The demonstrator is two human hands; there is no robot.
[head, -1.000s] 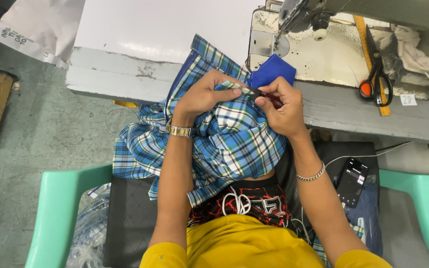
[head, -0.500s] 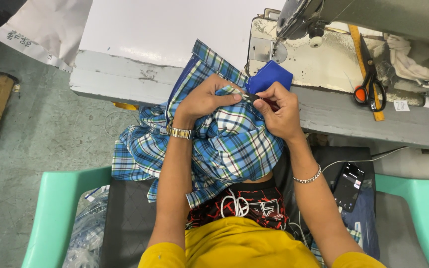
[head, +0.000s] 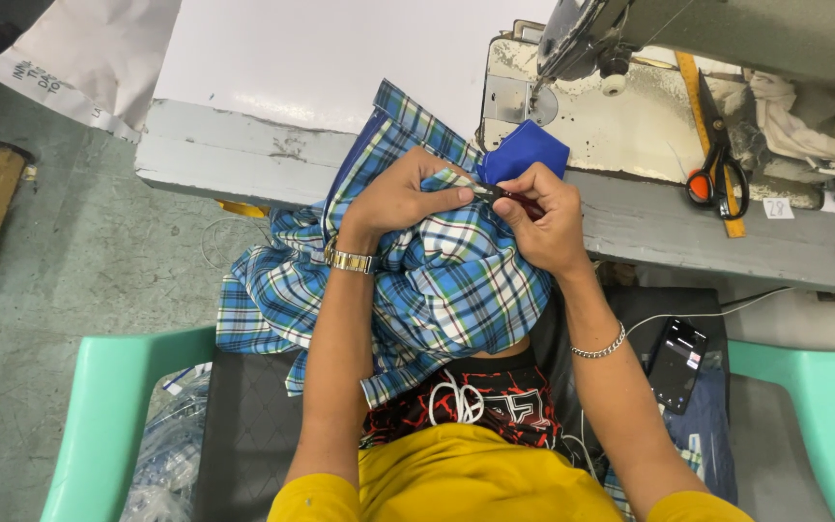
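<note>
1. Left hand (head: 400, 196) grips a bunched fold of the plaid garment (head: 456, 280), fingers closed over the cloth at the 12 o'clock edge of the bundle. The grip appears to keep one seam line taut and raised.

2. Right hand (head: 545, 217) is pinched shut on a small dark tool (head: 497, 192), its tip meeting the cloth just beside the left thumb. What kind of tool it is I cannot tell; too small.

3. The plaid garment lies heaped in the lap, most of it hanging toward 8 o'clock over the seat and a strip running up to 12 o'clock onto the table (head: 244, 145). Judged: the bulk rests on the lap so the hands carry only the worked patch.

4. A blue fabric piece (head: 533, 150) sits at 1 o'clock from the hands, touching the garment, on the edge of the sewing machine (head: 591, 87) bed.

5. Orange-handled scissors (head: 717, 179) lie at 2 o'clock on a yellow ruler (head: 698, 106), well apart from the hands but on the right-hand side, likely for easy reach.

6. A phone (head: 676, 353) rests at 4 o'clock beside the right forearm, on the dark seat cushion, with a white cable leading off.

7. Green chair arms (head: 99, 406) flank the lap on both sides.

8. Wristwatch (head: 350, 259) on the left wrist, chain bracelet (head: 599, 346) on the right.
</note>
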